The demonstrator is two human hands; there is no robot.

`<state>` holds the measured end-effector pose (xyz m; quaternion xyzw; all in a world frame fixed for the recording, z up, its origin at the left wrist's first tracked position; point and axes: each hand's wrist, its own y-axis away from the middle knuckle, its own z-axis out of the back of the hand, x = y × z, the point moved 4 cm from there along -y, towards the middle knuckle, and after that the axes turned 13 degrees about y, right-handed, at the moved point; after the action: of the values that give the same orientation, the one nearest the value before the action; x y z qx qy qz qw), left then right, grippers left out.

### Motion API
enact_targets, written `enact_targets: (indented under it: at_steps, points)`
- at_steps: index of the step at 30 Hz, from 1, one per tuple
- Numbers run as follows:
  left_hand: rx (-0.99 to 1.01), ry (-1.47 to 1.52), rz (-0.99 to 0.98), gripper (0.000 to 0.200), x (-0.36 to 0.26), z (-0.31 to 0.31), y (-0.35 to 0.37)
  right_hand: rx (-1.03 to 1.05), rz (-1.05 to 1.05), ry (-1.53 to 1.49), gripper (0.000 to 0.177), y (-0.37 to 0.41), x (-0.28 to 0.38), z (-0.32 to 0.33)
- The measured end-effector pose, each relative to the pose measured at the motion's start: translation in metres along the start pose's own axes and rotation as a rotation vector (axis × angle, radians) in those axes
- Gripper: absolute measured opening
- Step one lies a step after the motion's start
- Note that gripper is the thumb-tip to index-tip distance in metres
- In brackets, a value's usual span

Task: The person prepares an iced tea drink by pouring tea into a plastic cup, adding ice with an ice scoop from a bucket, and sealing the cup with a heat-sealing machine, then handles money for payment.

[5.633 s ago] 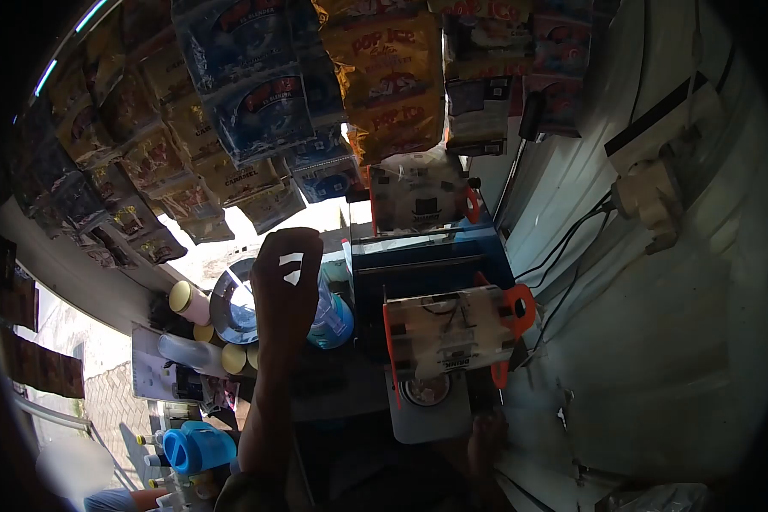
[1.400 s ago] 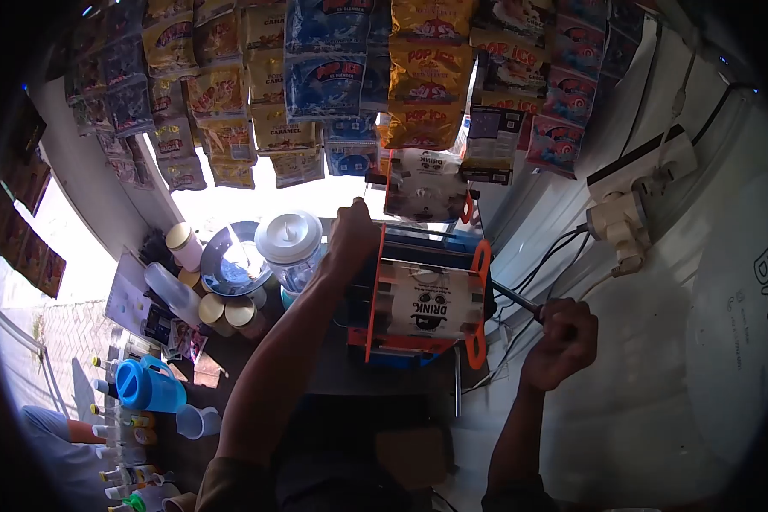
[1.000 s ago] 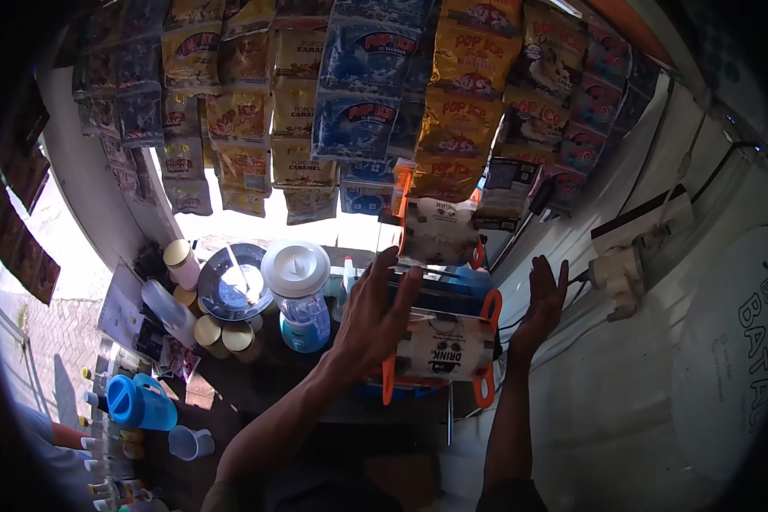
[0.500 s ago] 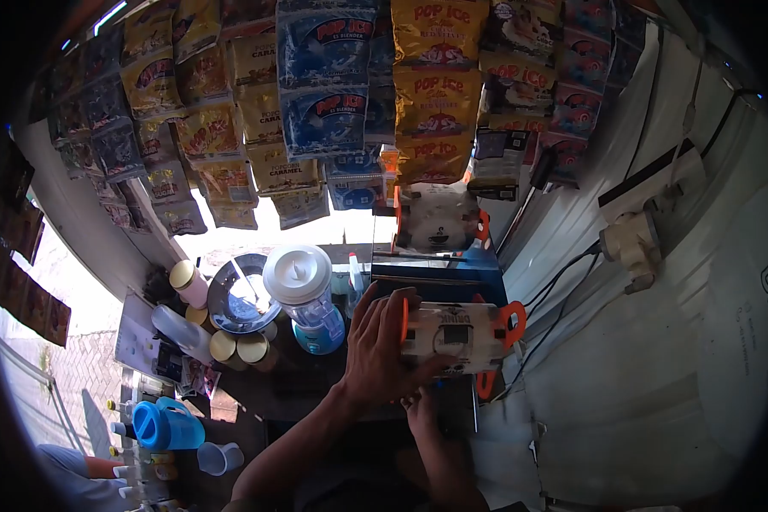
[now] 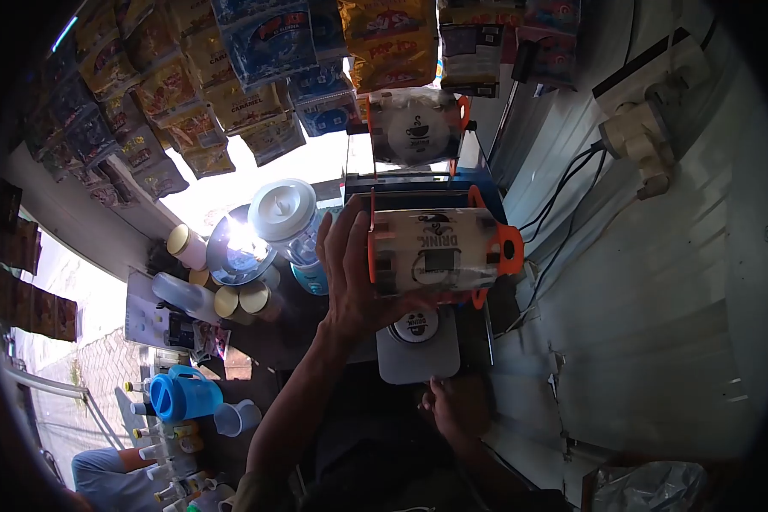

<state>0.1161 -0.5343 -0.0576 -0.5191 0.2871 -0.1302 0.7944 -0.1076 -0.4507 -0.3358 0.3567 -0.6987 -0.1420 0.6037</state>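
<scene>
In front of me is a cup sealing machine with a printed film roll [image 5: 439,246] between orange end discs. My left hand [image 5: 350,277] grips the roll's left end, its fingers long at the side and the thumb across the lower front. Below the roll, a pale tray [image 5: 418,363] sticks out toward me, bearing a cup with printed film [image 5: 414,326] over its top. My right hand [image 5: 444,411] is closed at the tray's front edge, thumb on top; its curled fingers are partly hidden. A second film roll [image 5: 416,126] sits higher at the back.
To the left stand a blender [image 5: 286,213], a metal bowl [image 5: 235,247], several lidded jars [image 5: 254,297], a blue pitcher [image 5: 183,397] and a clear measuring cup [image 5: 237,418]. Drink sachets [image 5: 264,43] hang overhead. Plugs and cables [image 5: 640,145] run along the right wall. Another person's leg [image 5: 102,469] shows lower left.
The tray with the covered cup has come out toward me from under the roll, my right hand moving back with it. My left hand stays at the roll. The view has tilted down.
</scene>
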Motion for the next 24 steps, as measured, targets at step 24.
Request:
enact_targets:
  at_steps: [24]
  points:
    - [0.185,-0.146,1.080,0.096,-0.024,-0.083,0.197,0.255,0.069,0.244,0.045,0.003,-0.023,0.009]
